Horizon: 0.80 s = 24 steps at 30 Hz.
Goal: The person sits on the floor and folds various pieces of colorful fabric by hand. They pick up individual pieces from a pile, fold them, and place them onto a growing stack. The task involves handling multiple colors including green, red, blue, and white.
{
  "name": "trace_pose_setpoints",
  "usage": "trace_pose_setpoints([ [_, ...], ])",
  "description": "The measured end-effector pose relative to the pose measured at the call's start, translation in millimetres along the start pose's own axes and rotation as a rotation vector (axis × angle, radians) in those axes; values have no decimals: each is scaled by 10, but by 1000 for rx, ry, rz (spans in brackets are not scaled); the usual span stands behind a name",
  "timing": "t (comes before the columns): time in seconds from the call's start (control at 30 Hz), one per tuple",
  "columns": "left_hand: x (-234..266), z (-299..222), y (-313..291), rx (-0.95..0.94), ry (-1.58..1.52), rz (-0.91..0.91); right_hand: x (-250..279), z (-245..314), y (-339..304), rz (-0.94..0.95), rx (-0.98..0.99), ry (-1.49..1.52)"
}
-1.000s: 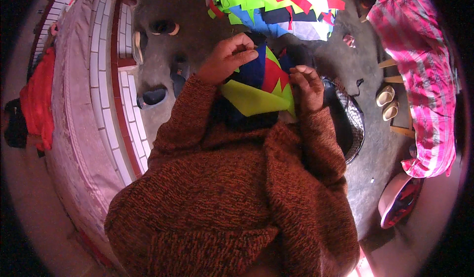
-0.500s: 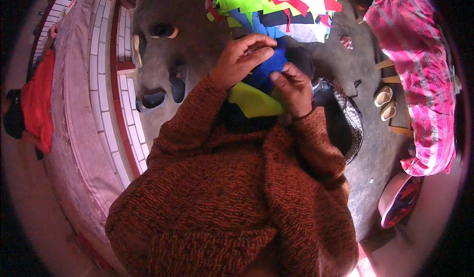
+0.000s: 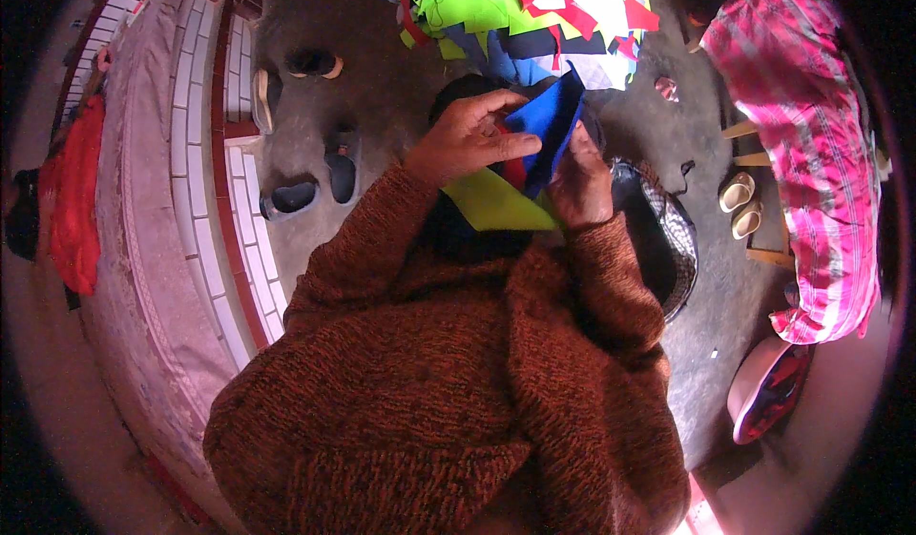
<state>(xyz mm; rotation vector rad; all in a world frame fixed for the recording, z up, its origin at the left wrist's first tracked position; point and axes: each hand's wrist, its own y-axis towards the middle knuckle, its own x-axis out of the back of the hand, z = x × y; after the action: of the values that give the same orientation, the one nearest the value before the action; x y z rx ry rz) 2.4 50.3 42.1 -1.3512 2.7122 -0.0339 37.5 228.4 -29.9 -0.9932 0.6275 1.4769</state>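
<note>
A blue cloth is pinched by the left hand and gripped at its right edge by the right hand, on the near side of the scrap pile. Left of the pile, dark slippers are seen; right of it, cream shoes.

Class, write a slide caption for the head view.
Left hand and right hand hold a blue cloth piece before a heap of bright scraps.

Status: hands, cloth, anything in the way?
Left hand, right hand holding pointed blue cloth piece. Yellow-green cloth piece nearer body. Multicoloured cloth pile beyond, not blocking.
</note>
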Motion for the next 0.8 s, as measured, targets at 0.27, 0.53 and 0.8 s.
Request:
trace_pose_setpoints([
  [0.27, 30, 166, 15, -89, 65, -254, -203, 13, -137, 114, -34, -103],
  [0.53, 44, 115, 49, -121, -414, -339, -49, -119, -69, 35, 96, -221],
  [0.8, -47, 137, 69, -130, -188, -253, -137, -108, -113, 5, 161, -265],
])
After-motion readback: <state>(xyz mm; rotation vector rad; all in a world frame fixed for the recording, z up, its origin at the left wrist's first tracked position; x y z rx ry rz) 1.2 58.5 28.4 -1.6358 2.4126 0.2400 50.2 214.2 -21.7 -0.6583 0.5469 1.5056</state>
